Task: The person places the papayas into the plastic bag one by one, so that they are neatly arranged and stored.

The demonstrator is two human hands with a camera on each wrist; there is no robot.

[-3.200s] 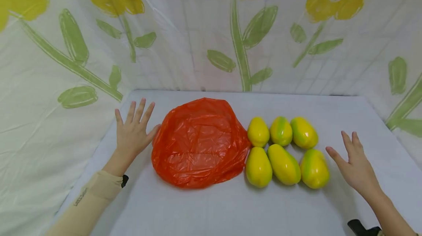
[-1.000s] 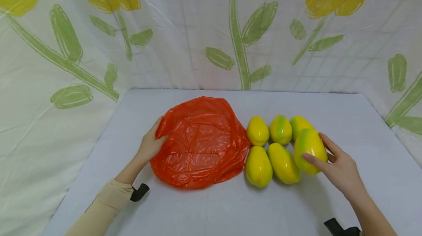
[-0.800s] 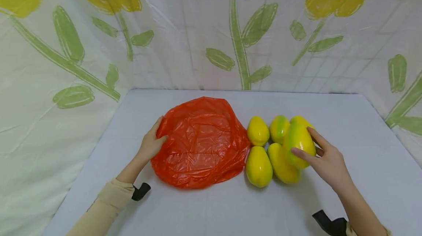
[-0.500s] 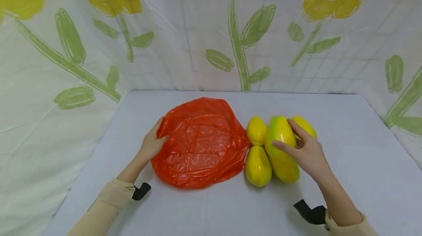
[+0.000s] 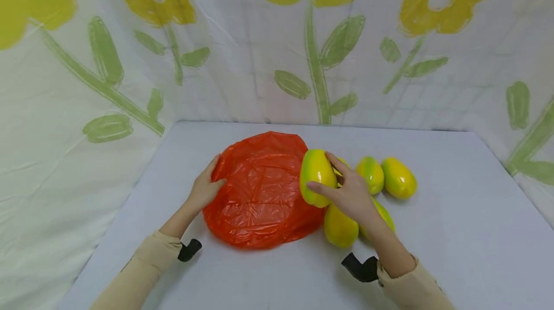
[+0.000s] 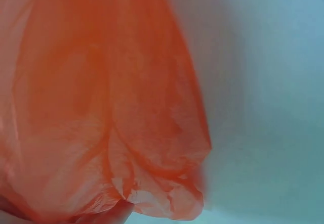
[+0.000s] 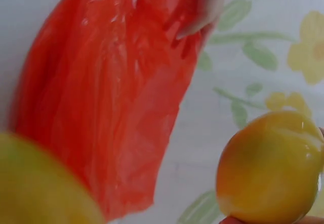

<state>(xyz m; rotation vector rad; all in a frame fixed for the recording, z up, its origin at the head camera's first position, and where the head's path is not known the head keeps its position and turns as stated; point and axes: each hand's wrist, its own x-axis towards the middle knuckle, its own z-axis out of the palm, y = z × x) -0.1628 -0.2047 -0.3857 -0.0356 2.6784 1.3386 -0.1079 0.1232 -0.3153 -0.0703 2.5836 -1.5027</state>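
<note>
A red plastic bag [image 5: 264, 190] lies spread on the table in the head view. My left hand [image 5: 205, 190] grips its left edge, thumb on top; in the left wrist view the bag [image 6: 101, 107] fills the left side. My right hand [image 5: 352, 194] holds a yellow-green mango-like fruit [image 5: 315, 175] between thumb and fingers, over the bag's right edge. In the right wrist view that held fruit [image 7: 271, 168] is at lower right, and the bag [image 7: 116, 102] stretches up toward the left hand [image 7: 205, 11].
Several similar fruits lie right of the bag: one at the front [image 5: 341, 226], one partly behind my right forearm [image 5: 384, 216], and two at the back, one [image 5: 371, 174] beside another [image 5: 399, 178]. A flower-printed sheet [image 5: 238, 60] hangs behind the white table [image 5: 268, 276].
My right hand has taken hold of the front-right fruit and carried it left across the others to the bag's edge. My left hand, spread beside the bag at first, has come to grip it.
</note>
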